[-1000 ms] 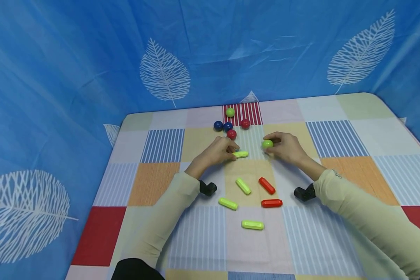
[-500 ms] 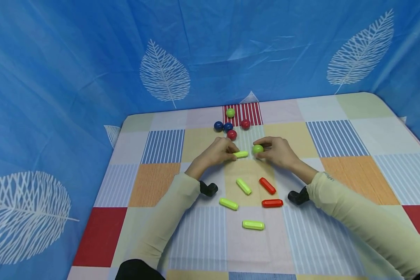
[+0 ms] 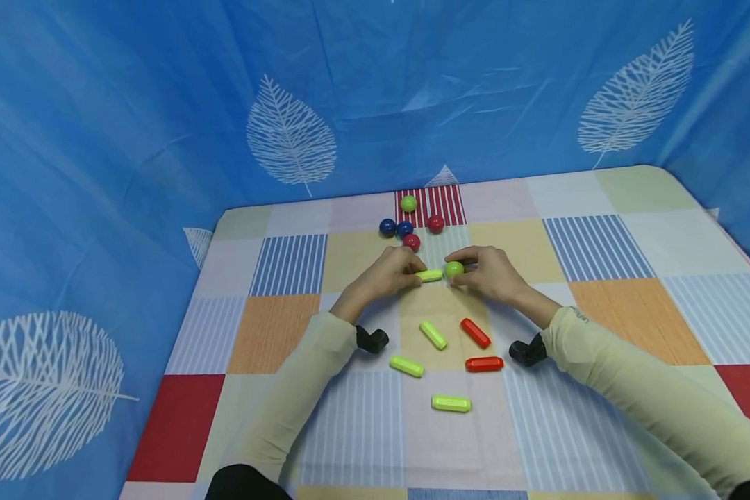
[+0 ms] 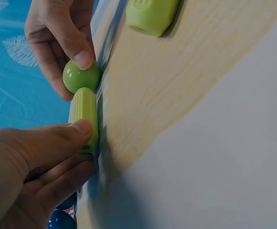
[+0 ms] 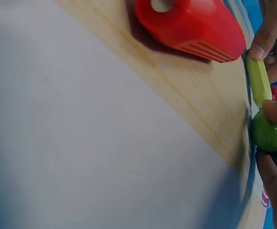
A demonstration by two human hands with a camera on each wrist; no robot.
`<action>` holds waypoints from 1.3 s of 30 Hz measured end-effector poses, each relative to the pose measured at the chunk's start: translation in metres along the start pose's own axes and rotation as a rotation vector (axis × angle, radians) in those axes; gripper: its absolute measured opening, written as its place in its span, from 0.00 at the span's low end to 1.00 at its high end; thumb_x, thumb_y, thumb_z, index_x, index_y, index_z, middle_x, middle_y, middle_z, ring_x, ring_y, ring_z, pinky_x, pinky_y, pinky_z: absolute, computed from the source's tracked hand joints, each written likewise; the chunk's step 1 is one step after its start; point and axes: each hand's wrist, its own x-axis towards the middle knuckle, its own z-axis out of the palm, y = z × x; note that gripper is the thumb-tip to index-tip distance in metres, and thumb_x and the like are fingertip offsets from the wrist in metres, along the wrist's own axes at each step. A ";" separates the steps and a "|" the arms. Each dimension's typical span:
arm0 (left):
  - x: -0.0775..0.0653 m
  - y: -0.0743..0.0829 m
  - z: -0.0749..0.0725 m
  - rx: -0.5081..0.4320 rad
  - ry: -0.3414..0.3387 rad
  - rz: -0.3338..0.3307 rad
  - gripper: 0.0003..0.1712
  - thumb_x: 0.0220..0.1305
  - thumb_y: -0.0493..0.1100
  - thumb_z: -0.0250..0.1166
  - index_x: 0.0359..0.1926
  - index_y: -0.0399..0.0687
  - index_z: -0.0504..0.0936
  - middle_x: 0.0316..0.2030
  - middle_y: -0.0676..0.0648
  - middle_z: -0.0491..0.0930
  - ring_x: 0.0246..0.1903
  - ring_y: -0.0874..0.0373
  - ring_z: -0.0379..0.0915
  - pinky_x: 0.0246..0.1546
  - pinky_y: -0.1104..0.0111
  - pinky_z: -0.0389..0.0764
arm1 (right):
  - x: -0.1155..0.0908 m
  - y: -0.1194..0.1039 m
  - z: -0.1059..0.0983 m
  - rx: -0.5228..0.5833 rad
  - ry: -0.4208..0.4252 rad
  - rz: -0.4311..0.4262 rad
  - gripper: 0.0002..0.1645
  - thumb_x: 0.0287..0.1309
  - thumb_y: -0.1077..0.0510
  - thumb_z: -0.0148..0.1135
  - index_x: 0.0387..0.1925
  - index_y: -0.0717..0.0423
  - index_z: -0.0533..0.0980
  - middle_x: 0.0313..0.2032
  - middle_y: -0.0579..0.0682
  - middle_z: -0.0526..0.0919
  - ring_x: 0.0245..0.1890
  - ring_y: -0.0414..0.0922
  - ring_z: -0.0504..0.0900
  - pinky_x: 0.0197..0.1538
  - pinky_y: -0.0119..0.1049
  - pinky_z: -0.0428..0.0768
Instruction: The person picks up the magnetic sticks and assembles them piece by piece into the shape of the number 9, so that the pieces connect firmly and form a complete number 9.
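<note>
My left hand [image 3: 387,273] pinches a yellow-green rod [image 3: 430,276] by its left end, low over the cloth. From the other side my right hand [image 3: 490,275] holds a green ball [image 3: 454,269] between thumb and fingers. In the left wrist view the ball [image 4: 81,77] sits right at the free end of the rod [image 4: 85,107], and the two appear to touch. The right wrist view has the rod [image 5: 258,81] and the ball [image 5: 269,132] end to end as well.
Beyond the hands lie blue balls [image 3: 387,228], red balls [image 3: 435,223] and another green ball [image 3: 408,203]. Nearer the person are several yellow-green rods [image 3: 451,403] and two red rods [image 3: 484,364]. A patchwork cloth [image 3: 275,333] covers the table; a blue curtain [image 3: 412,90] hangs behind.
My right hand has brought the green ball leftward and slightly nearer, up to the end of the yellow-green rod. My left hand has kept its place and its grip on the rod.
</note>
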 end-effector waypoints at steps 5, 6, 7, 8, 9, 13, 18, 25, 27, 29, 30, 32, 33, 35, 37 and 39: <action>0.000 0.003 -0.002 0.008 0.014 0.008 0.12 0.63 0.33 0.67 0.47 0.38 0.86 0.40 0.45 0.85 0.38 0.57 0.78 0.41 0.72 0.77 | 0.001 -0.001 0.000 -0.001 -0.002 -0.009 0.24 0.54 0.65 0.71 0.54 0.62 0.80 0.55 0.61 0.80 0.55 0.57 0.79 0.56 0.51 0.77; 0.000 0.004 -0.002 0.010 0.014 0.007 0.12 0.63 0.33 0.67 0.47 0.38 0.86 0.40 0.45 0.85 0.39 0.57 0.78 0.41 0.71 0.77 | 0.001 -0.002 0.000 -0.002 -0.004 -0.012 0.24 0.54 0.65 0.71 0.54 0.62 0.80 0.55 0.61 0.80 0.55 0.57 0.79 0.56 0.51 0.77; 0.001 0.004 -0.003 0.011 0.013 0.003 0.12 0.63 0.33 0.67 0.47 0.39 0.86 0.40 0.45 0.85 0.39 0.57 0.78 0.41 0.71 0.77 | 0.001 -0.002 0.000 -0.004 -0.004 -0.015 0.24 0.54 0.65 0.71 0.54 0.62 0.80 0.55 0.61 0.80 0.55 0.57 0.79 0.56 0.51 0.77; 0.001 0.004 -0.003 0.011 0.012 0.001 0.12 0.63 0.33 0.67 0.47 0.39 0.86 0.41 0.45 0.85 0.39 0.57 0.78 0.42 0.71 0.77 | 0.002 -0.002 0.000 -0.008 -0.002 -0.016 0.24 0.54 0.65 0.71 0.54 0.62 0.80 0.55 0.61 0.80 0.55 0.57 0.79 0.56 0.51 0.77; 0.000 0.004 -0.003 0.012 0.011 -0.001 0.12 0.63 0.33 0.67 0.47 0.39 0.86 0.41 0.45 0.85 0.40 0.57 0.78 0.42 0.71 0.77 | 0.002 -0.002 0.000 -0.010 -0.001 -0.016 0.24 0.54 0.65 0.71 0.54 0.62 0.80 0.55 0.61 0.80 0.55 0.57 0.79 0.56 0.51 0.77; 0.000 0.005 -0.004 0.018 0.014 0.004 0.11 0.63 0.34 0.67 0.47 0.39 0.86 0.41 0.45 0.85 0.41 0.56 0.77 0.43 0.71 0.77 | 0.002 -0.002 0.001 -0.009 0.000 -0.014 0.24 0.54 0.65 0.71 0.54 0.62 0.80 0.56 0.61 0.80 0.55 0.56 0.79 0.55 0.50 0.78; 0.000 0.005 -0.006 0.020 0.026 0.006 0.11 0.64 0.34 0.66 0.47 0.39 0.86 0.40 0.45 0.84 0.41 0.56 0.76 0.43 0.71 0.77 | 0.002 -0.003 0.002 0.003 -0.001 -0.015 0.24 0.53 0.65 0.71 0.54 0.62 0.80 0.56 0.61 0.79 0.54 0.56 0.80 0.54 0.50 0.79; -0.002 0.005 -0.006 -0.007 0.048 0.003 0.11 0.64 0.34 0.66 0.47 0.37 0.86 0.40 0.44 0.83 0.41 0.56 0.77 0.42 0.71 0.78 | 0.002 0.000 0.003 -0.002 -0.004 -0.031 0.25 0.53 0.66 0.71 0.54 0.63 0.79 0.55 0.62 0.79 0.54 0.56 0.80 0.53 0.48 0.79; -0.002 0.005 -0.005 -0.017 0.037 -0.003 0.11 0.65 0.34 0.66 0.48 0.37 0.86 0.41 0.44 0.83 0.41 0.56 0.77 0.43 0.71 0.78 | 0.001 0.001 0.003 -0.001 -0.002 -0.024 0.25 0.53 0.66 0.71 0.55 0.63 0.79 0.55 0.62 0.79 0.53 0.56 0.80 0.54 0.49 0.79; -0.002 0.005 -0.004 -0.018 0.030 -0.013 0.11 0.65 0.34 0.65 0.48 0.37 0.86 0.42 0.44 0.83 0.41 0.56 0.77 0.43 0.71 0.77 | 0.001 0.002 0.003 0.003 0.000 -0.020 0.25 0.53 0.66 0.72 0.55 0.62 0.79 0.55 0.61 0.79 0.53 0.56 0.80 0.54 0.49 0.79; -0.002 0.005 -0.003 -0.019 0.029 -0.020 0.11 0.65 0.34 0.65 0.48 0.37 0.85 0.42 0.44 0.83 0.41 0.56 0.77 0.43 0.71 0.77 | 0.001 0.002 0.003 0.007 0.000 -0.019 0.25 0.53 0.66 0.72 0.55 0.62 0.79 0.56 0.61 0.79 0.54 0.56 0.80 0.54 0.49 0.79; -0.003 0.005 -0.003 -0.020 0.033 -0.031 0.12 0.65 0.34 0.65 0.48 0.38 0.85 0.42 0.44 0.82 0.41 0.56 0.77 0.43 0.71 0.77 | 0.001 0.003 0.003 0.014 -0.004 -0.022 0.25 0.53 0.66 0.72 0.55 0.62 0.79 0.56 0.61 0.79 0.54 0.56 0.80 0.54 0.50 0.79; -0.004 0.005 -0.003 -0.019 0.037 -0.034 0.12 0.65 0.34 0.65 0.48 0.38 0.85 0.42 0.44 0.82 0.41 0.57 0.77 0.43 0.71 0.77 | 0.001 0.003 0.004 0.015 -0.005 -0.024 0.25 0.53 0.66 0.72 0.55 0.62 0.79 0.56 0.61 0.79 0.54 0.56 0.80 0.54 0.50 0.79; -0.005 0.006 -0.003 -0.022 0.043 -0.037 0.11 0.65 0.34 0.65 0.48 0.38 0.86 0.42 0.44 0.82 0.41 0.57 0.77 0.43 0.70 0.78 | 0.001 0.004 0.004 0.019 -0.009 -0.024 0.25 0.53 0.65 0.72 0.55 0.62 0.79 0.56 0.61 0.79 0.55 0.57 0.79 0.54 0.50 0.79; -0.005 0.006 -0.003 -0.022 0.044 -0.037 0.11 0.65 0.34 0.65 0.48 0.38 0.86 0.42 0.45 0.82 0.41 0.57 0.77 0.43 0.70 0.78 | 0.002 0.004 0.004 0.019 -0.008 -0.020 0.25 0.53 0.65 0.72 0.55 0.62 0.79 0.56 0.61 0.79 0.55 0.57 0.79 0.54 0.50 0.79; -0.005 0.006 -0.003 -0.020 0.046 -0.035 0.11 0.65 0.35 0.66 0.48 0.38 0.86 0.42 0.45 0.82 0.41 0.57 0.77 0.43 0.71 0.78 | 0.002 0.004 0.004 0.021 -0.008 -0.018 0.26 0.53 0.65 0.72 0.55 0.61 0.79 0.56 0.61 0.79 0.55 0.56 0.79 0.54 0.50 0.79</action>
